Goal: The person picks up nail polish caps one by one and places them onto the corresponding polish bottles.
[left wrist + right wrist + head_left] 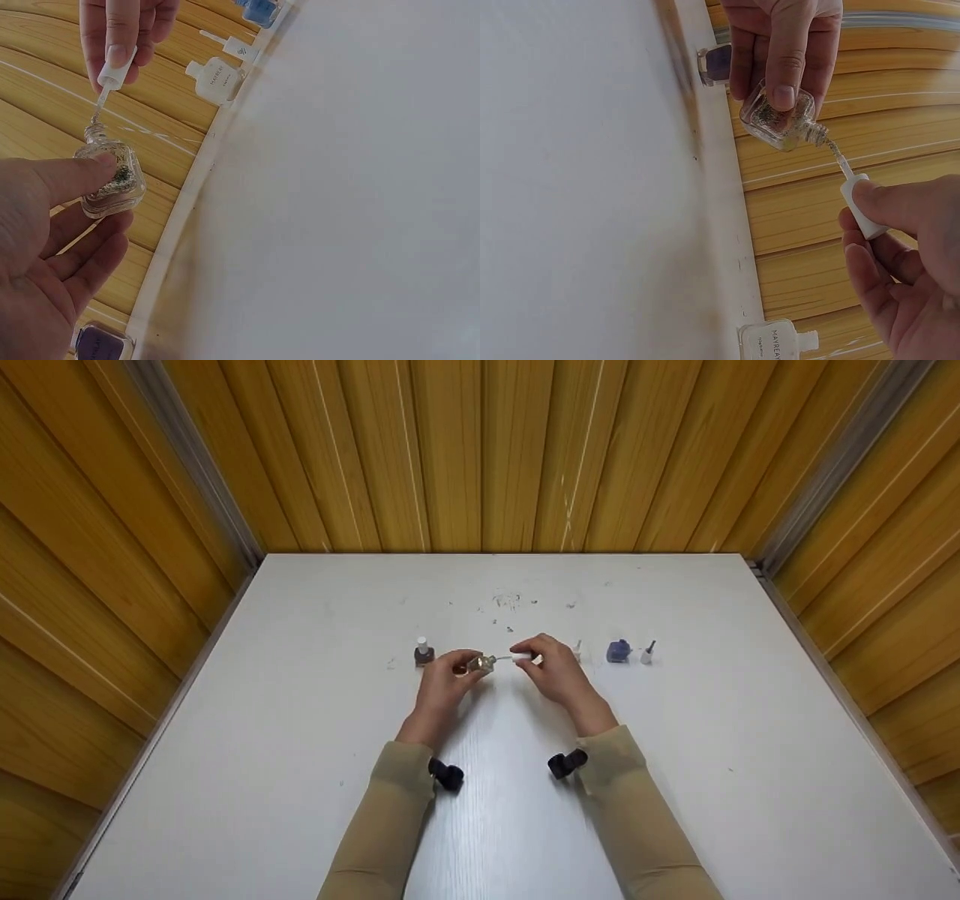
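Note:
My left hand holds a small clear glass nail polish bottle with glitter inside, thumb on one face and fingers behind. The bottle is tilted, its open neck toward the right. Between thumb and fingers, my right hand pinches a white brush cap. The cap's brush points at the bottle's neck, with glitter on its bristles right at the mouth. Both hands are raised over the white table.
Left of the hands stands a dark purple polish bottle with a white cap. To the right are an uncapped white bottle, a separate white brush cap, a blue-violet bottle and another brush cap standing brush up. Dark specks mark the tabletop.

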{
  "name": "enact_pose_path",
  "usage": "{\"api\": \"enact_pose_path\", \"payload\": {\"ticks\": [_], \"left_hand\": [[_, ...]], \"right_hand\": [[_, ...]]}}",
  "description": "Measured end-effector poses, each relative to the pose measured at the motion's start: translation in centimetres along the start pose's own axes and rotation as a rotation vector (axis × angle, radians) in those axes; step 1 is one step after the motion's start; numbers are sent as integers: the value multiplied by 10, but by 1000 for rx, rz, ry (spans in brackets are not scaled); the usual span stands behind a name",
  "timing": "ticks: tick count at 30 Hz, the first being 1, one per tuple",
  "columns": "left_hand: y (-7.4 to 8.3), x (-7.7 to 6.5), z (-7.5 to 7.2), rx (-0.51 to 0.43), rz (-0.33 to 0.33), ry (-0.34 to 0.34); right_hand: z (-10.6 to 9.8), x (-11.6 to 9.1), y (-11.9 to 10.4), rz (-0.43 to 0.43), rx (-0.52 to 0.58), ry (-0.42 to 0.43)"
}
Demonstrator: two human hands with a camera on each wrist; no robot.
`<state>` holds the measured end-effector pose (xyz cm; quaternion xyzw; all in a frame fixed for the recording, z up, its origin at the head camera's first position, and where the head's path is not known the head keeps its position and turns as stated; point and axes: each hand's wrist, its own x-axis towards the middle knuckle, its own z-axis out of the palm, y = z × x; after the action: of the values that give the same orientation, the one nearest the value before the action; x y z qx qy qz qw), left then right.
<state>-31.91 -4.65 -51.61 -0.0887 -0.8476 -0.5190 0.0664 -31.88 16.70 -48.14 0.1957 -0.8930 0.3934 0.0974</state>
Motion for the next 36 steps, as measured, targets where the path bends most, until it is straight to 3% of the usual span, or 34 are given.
{"api": "enact_pose_path", "payload": {"ticks": [9, 20, 30, 36], "left_hand": [[3, -3, 0, 49, 32, -25], [2, -3, 0, 93, 129, -59], [2, -3, 1, 72, 138, -109], [1, -2, 2, 47, 139, -128]], "right_hand": [[2, 0, -1, -21, -14, -24], [7, 0, -4, -66, -59, -23], [8, 0, -4, -155, -35, -56], [11, 0, -3, -120, -3, -76]]}}
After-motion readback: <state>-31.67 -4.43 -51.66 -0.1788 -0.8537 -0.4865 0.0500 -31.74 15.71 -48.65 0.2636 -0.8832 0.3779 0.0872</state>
